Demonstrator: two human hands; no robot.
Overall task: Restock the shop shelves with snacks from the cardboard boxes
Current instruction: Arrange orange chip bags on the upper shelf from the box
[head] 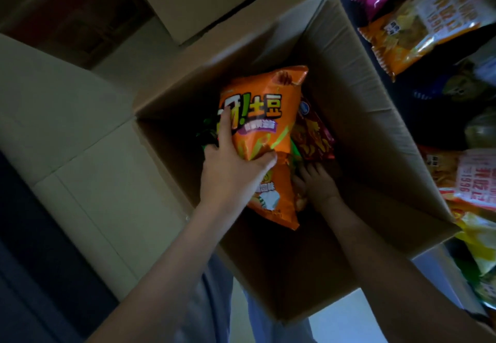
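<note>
Forearms down inside the open cardboard box.
Clamps the left hand round the orange snack bag, thumb across its middle, index finger up the front. Reaches the right hand low beside it, grasp too dim to tell. Holds the bag within the box, over a red bag and a green bag.

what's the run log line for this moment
stage: unpacking | left hand: grips orange snack bag | right hand: deep in cardboard box by red bag, grip unclear
</note>
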